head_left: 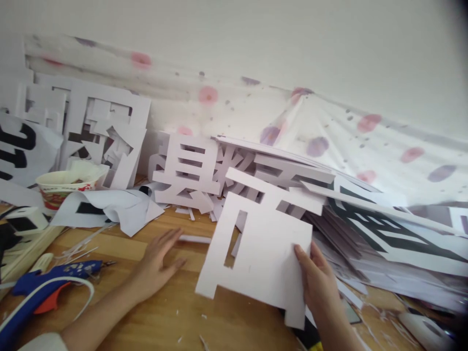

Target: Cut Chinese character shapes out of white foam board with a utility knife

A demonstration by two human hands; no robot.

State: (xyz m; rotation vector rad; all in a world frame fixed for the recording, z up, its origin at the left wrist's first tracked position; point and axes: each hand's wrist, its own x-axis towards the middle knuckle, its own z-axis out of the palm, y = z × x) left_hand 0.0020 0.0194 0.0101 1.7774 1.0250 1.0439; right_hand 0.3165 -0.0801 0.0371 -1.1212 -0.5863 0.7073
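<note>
Upright in my right hand (320,280) is a large white cut-out character (268,253), gripped at its right edge with the thumb on the near face. My left hand (159,263) hovers low over the wooden table (164,321), its fingers spread and holding nothing. By its fingertips lies a thin white strip (195,239), whose right end passes behind the cut-out. A blue glue gun (62,275) with an orange trigger rests at the left, near my left forearm.
More white cut-out characters (188,165) stand along the back. A paper bowl (66,187) and curled paper sheets (109,207) are at the left. Stacked boards and printed sheets (395,229) fill the right, with a white mouse (424,331) at the lower right.
</note>
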